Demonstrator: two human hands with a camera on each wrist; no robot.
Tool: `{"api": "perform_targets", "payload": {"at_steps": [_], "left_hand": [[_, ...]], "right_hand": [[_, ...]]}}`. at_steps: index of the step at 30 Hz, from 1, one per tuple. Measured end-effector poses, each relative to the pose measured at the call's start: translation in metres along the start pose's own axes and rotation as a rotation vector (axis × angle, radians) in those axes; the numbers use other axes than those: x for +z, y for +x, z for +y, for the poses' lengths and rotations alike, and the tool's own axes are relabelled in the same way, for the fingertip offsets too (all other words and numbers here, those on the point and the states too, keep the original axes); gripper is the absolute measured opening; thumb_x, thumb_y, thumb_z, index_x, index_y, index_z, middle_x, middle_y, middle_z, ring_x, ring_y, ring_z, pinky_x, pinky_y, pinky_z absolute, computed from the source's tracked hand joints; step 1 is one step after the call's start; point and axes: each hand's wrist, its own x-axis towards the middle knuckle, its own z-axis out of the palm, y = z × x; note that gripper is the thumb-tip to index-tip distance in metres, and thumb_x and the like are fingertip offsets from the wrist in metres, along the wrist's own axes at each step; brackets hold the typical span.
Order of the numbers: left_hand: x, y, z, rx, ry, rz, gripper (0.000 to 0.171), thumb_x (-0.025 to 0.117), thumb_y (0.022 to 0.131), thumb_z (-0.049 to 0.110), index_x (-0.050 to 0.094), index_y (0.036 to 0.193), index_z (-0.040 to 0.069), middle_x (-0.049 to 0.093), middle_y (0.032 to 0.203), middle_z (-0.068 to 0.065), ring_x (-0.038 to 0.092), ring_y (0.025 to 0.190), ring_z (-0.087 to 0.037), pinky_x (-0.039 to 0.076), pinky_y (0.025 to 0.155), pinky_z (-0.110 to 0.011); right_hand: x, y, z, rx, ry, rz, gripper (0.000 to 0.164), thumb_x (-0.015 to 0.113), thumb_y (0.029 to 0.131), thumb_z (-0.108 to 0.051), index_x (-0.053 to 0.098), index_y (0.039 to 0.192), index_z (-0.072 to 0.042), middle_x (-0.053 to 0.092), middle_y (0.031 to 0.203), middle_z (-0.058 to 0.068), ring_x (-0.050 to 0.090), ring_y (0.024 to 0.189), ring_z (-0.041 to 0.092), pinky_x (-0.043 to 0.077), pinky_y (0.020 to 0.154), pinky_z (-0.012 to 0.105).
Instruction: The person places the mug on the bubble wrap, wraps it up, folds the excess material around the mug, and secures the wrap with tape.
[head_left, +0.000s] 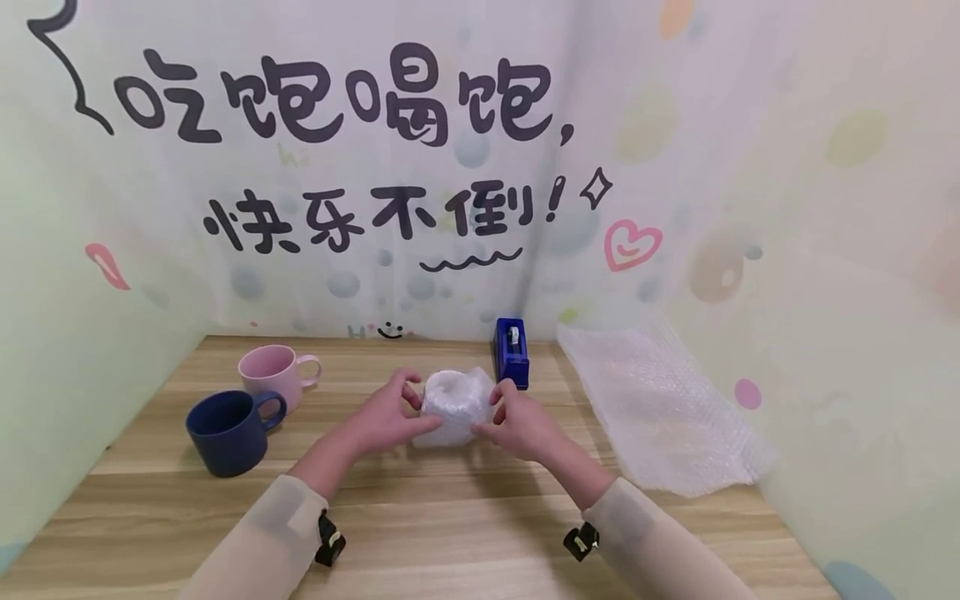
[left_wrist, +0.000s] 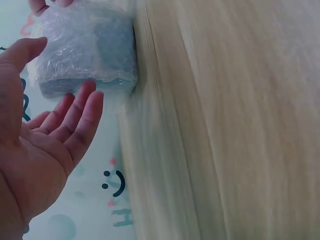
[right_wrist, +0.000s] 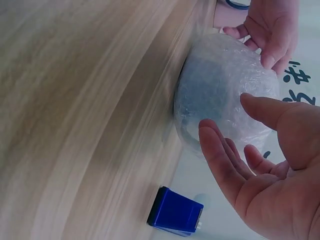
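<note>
A bubble-wrapped bundle (head_left: 452,408) sits on the wooden table, with a rounded hollow in its top. Through the clear layers a bluish-grey shape shows in the left wrist view, its kind hidden by the wrap (left_wrist: 85,45). My left hand (head_left: 384,414) is at the bundle's left side, thumb toward the front and fingers loosely bent by the edge. On the opposite side my right hand (head_left: 521,423) mirrors it, fingertips right at the wrap. In the right wrist view this hand (right_wrist: 280,165) has its thumb and fingers spread apart beside the bundle (right_wrist: 220,90).
A blue tape dispenser (head_left: 512,354) stands just behind the right hand. A pink mug (head_left: 273,375) and a dark blue mug (head_left: 227,437) are at the left. To the right lies a loose bubble wrap sheet (head_left: 667,408). A printed curtain (head_left: 480,292) hangs behind the table (head_left: 420,533).
</note>
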Motion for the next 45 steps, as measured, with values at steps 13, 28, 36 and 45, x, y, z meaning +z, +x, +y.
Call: {"api": "perform_targets", "payload": {"at_steps": [13,28,36,45], "left_hand": [[0.008,0.015,0.002,-0.088,-0.163,0.147,0.070,0.087,0.096,0.031,0.056,0.155,0.007,0.073,0.096,-0.012,0.074,0.070,-0.020,0.065,0.066,-0.034],[0.017,0.054,0.008,-0.070,-0.240,0.218,0.067,0.068,0.108,0.017,0.039,0.164,-0.004,0.051,0.164,-0.029,0.056,0.150,-0.044,0.052,0.121,-0.051],[0.017,0.066,0.012,-0.055,-0.206,0.058,0.073,0.058,0.112,0.019,0.023,0.172,-0.001,0.026,0.179,-0.025,0.033,0.165,-0.042,0.036,0.132,-0.053],[0.016,0.069,0.016,-0.077,-0.215,-0.024,0.081,0.059,0.111,0.021,0.014,0.176,0.004,0.018,0.182,-0.024,0.024,0.168,-0.043,0.032,0.134,-0.056]], "right_hand": [[0.005,0.024,0.002,0.078,0.129,0.053,0.040,0.081,0.101,-0.018,0.051,0.125,-0.007,0.071,0.088,0.007,0.068,0.069,0.015,0.055,0.063,0.028],[0.008,0.079,-0.002,0.156,0.275,0.132,0.069,0.074,0.100,-0.013,0.041,0.159,0.000,0.065,0.150,0.024,0.065,0.137,0.038,0.056,0.113,0.050],[0.009,0.094,-0.001,0.150,0.308,0.082,0.083,0.071,0.103,-0.014,0.027,0.172,-0.002,0.045,0.170,0.025,0.045,0.158,0.044,0.042,0.129,0.057],[0.009,0.100,0.004,0.166,0.333,0.053,0.087,0.069,0.103,-0.013,0.020,0.175,-0.006,0.039,0.175,0.021,0.039,0.161,0.044,0.039,0.130,0.059]]}}
